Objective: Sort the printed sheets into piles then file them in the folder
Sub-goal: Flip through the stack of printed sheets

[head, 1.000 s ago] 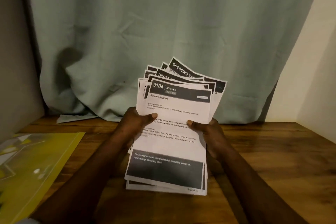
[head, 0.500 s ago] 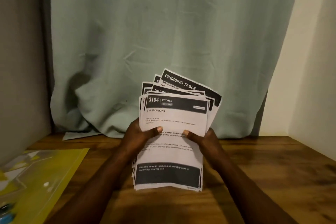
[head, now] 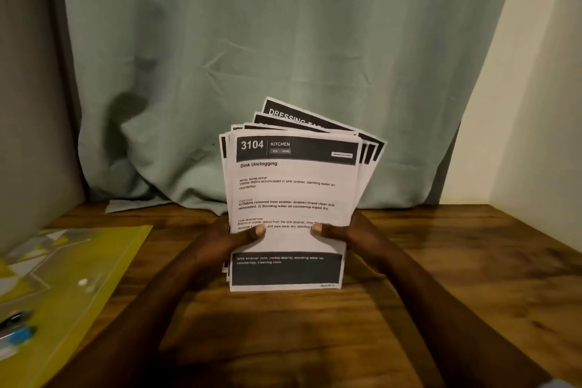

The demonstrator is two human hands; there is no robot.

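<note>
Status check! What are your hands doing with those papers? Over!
Left hand and right hand grip the stack of printed sheets, thumbs on front. Kitchen sheet 3104 on top; no piles yet. Yellow folder at left, out of the way.

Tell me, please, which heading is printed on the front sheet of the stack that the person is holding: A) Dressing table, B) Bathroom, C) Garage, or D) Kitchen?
D: the front sheet of the stack, gripped by the left hand and the right hand, reads "3104 KITCHEN, Sink Unclogging". "DRESSING" shows only on a back sheet fanned out behind it.
</note>
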